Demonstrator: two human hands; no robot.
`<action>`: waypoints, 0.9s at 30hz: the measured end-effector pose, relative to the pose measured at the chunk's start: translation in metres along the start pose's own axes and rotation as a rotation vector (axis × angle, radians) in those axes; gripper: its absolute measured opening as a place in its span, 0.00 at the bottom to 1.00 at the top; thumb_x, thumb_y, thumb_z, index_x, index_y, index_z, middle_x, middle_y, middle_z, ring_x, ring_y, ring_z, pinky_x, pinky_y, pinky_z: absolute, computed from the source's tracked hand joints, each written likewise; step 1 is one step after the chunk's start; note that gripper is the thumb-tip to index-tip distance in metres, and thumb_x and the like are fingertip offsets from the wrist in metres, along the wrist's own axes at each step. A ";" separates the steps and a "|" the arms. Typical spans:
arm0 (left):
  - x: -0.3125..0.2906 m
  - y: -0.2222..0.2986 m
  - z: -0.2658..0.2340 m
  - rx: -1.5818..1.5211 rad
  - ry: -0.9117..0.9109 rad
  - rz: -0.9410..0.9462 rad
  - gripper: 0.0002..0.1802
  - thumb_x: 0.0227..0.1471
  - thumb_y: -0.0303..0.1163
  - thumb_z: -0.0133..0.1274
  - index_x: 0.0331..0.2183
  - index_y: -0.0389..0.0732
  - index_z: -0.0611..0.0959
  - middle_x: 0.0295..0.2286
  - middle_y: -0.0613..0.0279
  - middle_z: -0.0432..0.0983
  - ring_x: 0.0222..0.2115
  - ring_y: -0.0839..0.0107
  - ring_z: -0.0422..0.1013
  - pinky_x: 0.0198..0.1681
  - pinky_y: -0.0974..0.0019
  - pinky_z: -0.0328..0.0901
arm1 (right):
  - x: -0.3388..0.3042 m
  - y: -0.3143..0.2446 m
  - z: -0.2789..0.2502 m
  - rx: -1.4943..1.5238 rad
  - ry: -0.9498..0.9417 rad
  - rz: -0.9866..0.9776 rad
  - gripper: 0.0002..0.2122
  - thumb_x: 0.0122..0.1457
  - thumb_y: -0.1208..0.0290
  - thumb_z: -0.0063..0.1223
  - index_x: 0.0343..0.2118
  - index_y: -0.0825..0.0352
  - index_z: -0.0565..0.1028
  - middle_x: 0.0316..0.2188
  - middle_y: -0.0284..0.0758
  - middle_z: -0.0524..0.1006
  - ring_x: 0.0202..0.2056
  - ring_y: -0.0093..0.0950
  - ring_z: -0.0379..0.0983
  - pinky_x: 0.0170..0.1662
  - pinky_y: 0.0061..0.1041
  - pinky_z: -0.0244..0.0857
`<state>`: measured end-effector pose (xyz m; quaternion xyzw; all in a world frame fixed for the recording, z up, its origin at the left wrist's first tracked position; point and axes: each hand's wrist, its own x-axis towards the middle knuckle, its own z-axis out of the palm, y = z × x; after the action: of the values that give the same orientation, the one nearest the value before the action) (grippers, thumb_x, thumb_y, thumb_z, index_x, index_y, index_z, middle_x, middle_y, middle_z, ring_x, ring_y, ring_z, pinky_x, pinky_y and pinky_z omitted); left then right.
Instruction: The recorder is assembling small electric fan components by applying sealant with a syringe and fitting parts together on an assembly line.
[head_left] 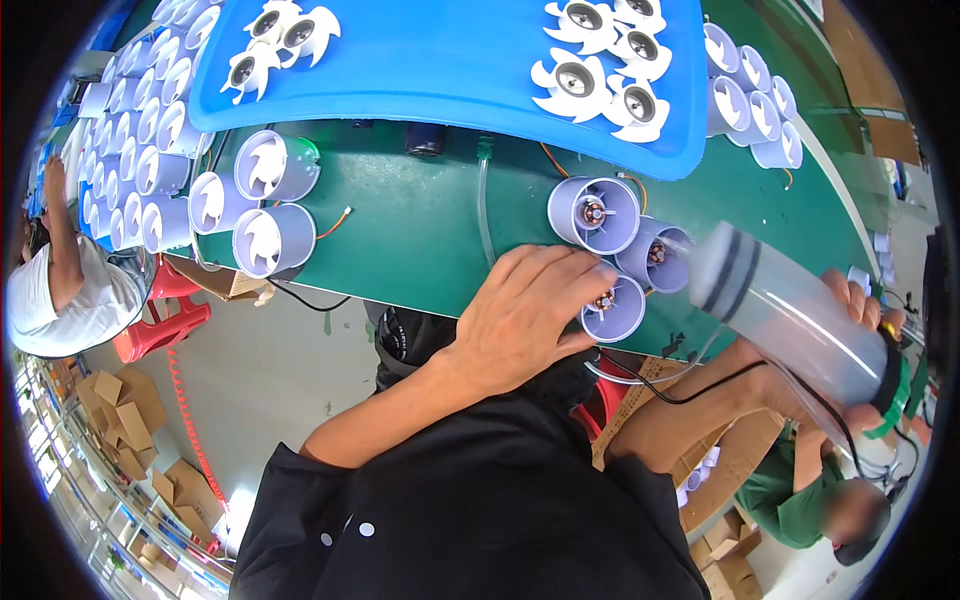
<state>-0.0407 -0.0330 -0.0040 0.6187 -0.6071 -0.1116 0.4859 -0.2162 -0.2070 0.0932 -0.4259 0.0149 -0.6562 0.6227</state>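
Observation:
My left hand [525,310] is closed on the rim of a lavender fan housing [622,322], its fingers partly covering the copper-wound motor core inside. Two similar housings stand right behind it, one at the back [585,232] and one to the right [645,262], each with a copper-wound core showing. My right hand [795,395] grips a large translucent dispensing syringe [800,320] with dark bands near its front and a green cap [895,395] at its rear. The syringe lies tilted, its narrow front end pointing at the right housing; whether the tip touches it is hard to tell.
A blue tray [440,60] at the back carries white fan impellers [575,85]. Housings with impellers stand at the left [270,240], with rows beyond [160,170] and more at the far right [760,120]. Hoses and a black cable [690,398] hang near my right arm. Two people sit nearby.

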 end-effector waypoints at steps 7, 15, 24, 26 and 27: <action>0.004 0.004 0.000 0.055 -0.005 -0.017 0.44 0.30 0.35 0.69 0.54 0.38 0.72 0.44 0.57 0.75 0.45 0.59 0.70 0.49 0.56 0.64 | -0.003 0.026 0.001 -0.023 -0.155 0.077 0.49 0.48 0.32 0.56 0.63 0.71 0.59 0.46 0.42 0.67 0.45 0.37 0.62 0.51 0.43 0.52; 0.004 0.003 0.000 0.045 0.010 -0.029 0.45 0.29 0.36 0.69 0.53 0.38 0.73 0.44 0.56 0.76 0.44 0.58 0.71 0.48 0.54 0.64 | 0.000 0.035 0.000 0.011 -0.189 0.161 0.47 0.51 0.32 0.53 0.62 0.71 0.61 0.45 0.43 0.68 0.45 0.38 0.62 0.51 0.44 0.52; 0.003 0.002 0.002 0.035 0.018 -0.040 0.44 0.30 0.36 0.69 0.53 0.39 0.73 0.44 0.57 0.77 0.44 0.59 0.71 0.48 0.55 0.64 | 0.003 0.033 -0.003 0.027 -0.211 0.180 0.48 0.51 0.31 0.52 0.61 0.72 0.61 0.45 0.44 0.67 0.44 0.37 0.62 0.51 0.43 0.52; 0.003 0.002 0.002 0.041 0.021 -0.041 0.44 0.31 0.36 0.69 0.53 0.39 0.73 0.43 0.57 0.77 0.44 0.59 0.71 0.48 0.55 0.64 | 0.003 0.034 -0.003 0.036 -0.236 0.183 0.48 0.51 0.31 0.52 0.61 0.73 0.60 0.45 0.43 0.67 0.44 0.37 0.62 0.51 0.43 0.52; 0.002 0.003 0.001 0.045 0.023 -0.041 0.44 0.31 0.36 0.69 0.53 0.39 0.73 0.43 0.57 0.77 0.44 0.59 0.71 0.48 0.55 0.64 | 0.002 0.035 -0.002 0.040 -0.237 0.183 0.48 0.51 0.31 0.52 0.61 0.73 0.60 0.45 0.43 0.67 0.44 0.37 0.62 0.51 0.43 0.52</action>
<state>-0.0423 -0.0347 -0.0011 0.6432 -0.5910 -0.1009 0.4763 -0.1894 -0.2176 0.0739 -0.4847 -0.0332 -0.5419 0.6858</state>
